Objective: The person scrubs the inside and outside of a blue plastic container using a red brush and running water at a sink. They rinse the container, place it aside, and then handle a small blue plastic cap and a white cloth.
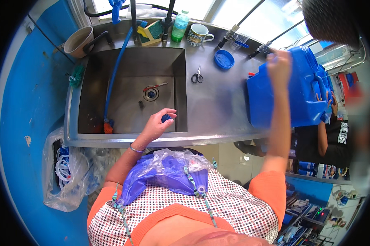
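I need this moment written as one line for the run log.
left hand: holds small blue cap over sink | right hand: on top of big blue jerrycan | counter: scissors, blue lid

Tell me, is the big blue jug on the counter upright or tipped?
Tipped: the blue jug lies on its side on the steel counter, right hand on top.

A washing station in a water-refill shop or workshop: a steel sink [131, 88] at centre, filling nozzles [230, 35] upper right, a blue water jug [293, 88] at right.
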